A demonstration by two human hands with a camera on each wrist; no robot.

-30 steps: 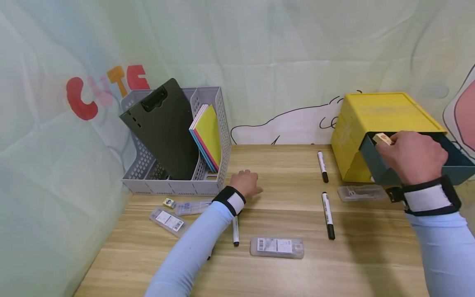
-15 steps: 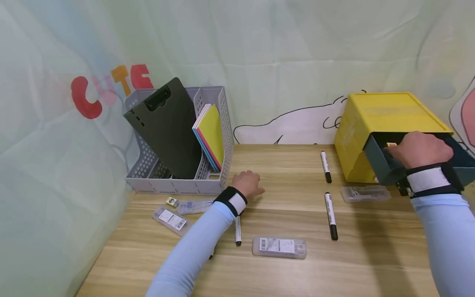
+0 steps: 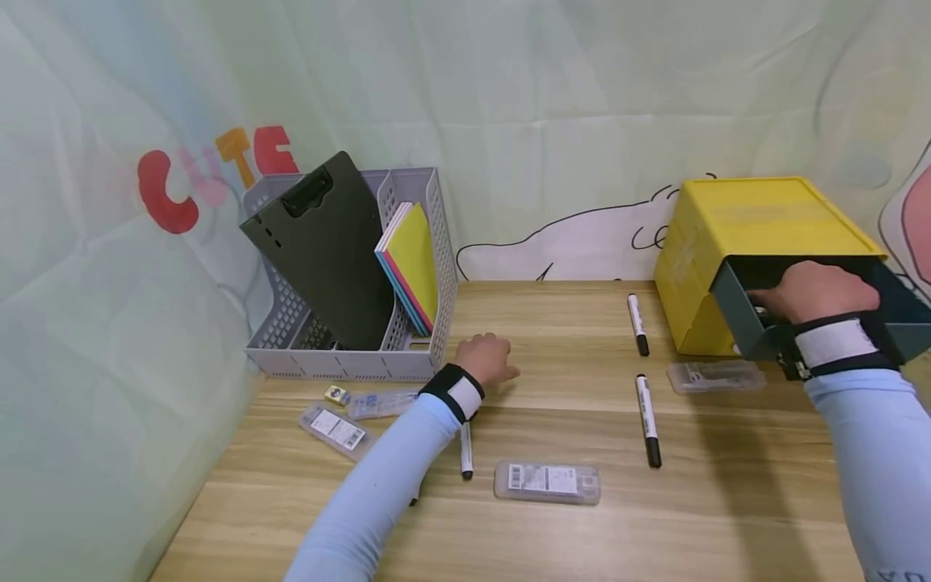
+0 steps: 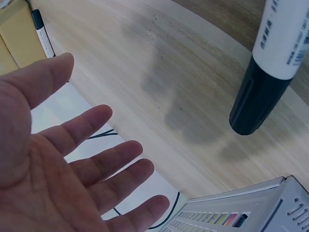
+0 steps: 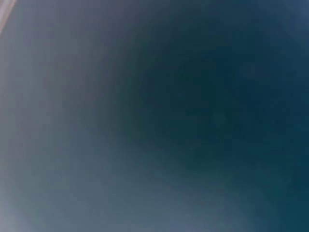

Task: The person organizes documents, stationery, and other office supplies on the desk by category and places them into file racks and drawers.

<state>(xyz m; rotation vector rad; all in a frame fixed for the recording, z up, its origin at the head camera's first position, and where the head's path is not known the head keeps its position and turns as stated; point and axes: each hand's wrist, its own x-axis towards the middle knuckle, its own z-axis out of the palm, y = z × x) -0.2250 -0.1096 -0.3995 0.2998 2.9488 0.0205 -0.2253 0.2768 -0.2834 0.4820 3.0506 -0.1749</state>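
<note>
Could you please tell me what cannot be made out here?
Head view: fingertips of the bare right hand, and whether they hold anything; hidden by its back and the boxy dark-teal drawer.
Left wrist view: rear of the white cylindrical marker with black cap, cut off by the top edge.
Right wrist view: nearly everything, dark and blurred.

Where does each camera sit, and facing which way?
Head: on the head, facing forward and down at the light wooden table; blue sleeved arms, left grip, right grip.
Left wrist: on that wrist, facing a white black-capped marker; bare palm.
Right wrist: on that wrist; bluish blur, no body recognisable.
Head and left wrist share the grey perforated plastic organiser.
</note>
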